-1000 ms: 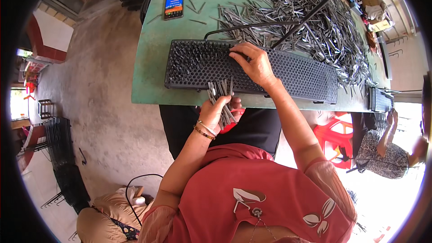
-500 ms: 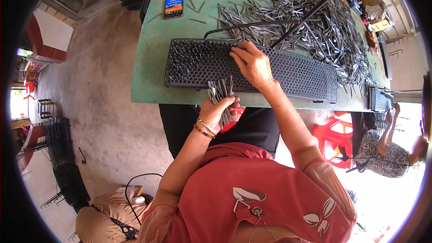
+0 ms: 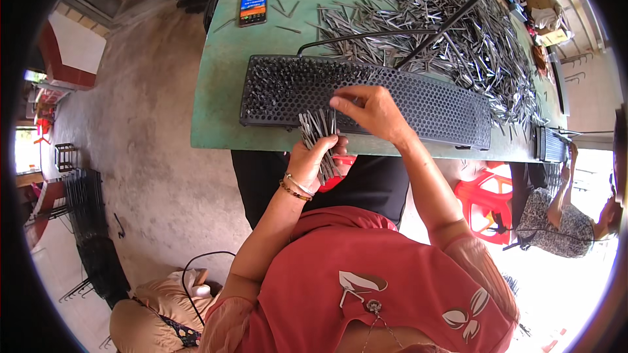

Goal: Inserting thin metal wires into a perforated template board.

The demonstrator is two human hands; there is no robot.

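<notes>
My left hand [image 3: 320,153] is closed round a bundle of thin grey metal strips [image 3: 310,129], held just off the table's near edge. Its upper ends fan out in front of a long black tray [image 3: 418,101] full of round holes. My right hand [image 3: 376,111] is over the tray, thumb and forefinger pinched at the upper end of one strip [image 3: 333,119] that stands up from the bundle. Many short dark pieces [image 3: 275,82] stand upright in the holes of the tray's left part and along its far edge; holes farther right show bare.
A large loose heap of metal strips [image 3: 484,46] covers the back right of the green table [image 3: 219,104]. A dark rod [image 3: 451,19] slants over it. A phone [image 3: 253,5] lies at the back left. On the right are a red stool [image 3: 484,202] and another person [image 3: 556,222].
My right hand has come back from the tray's far rows toward me, down to the top of the bundle. My left hand, still holding the strips, has hardly moved.
</notes>
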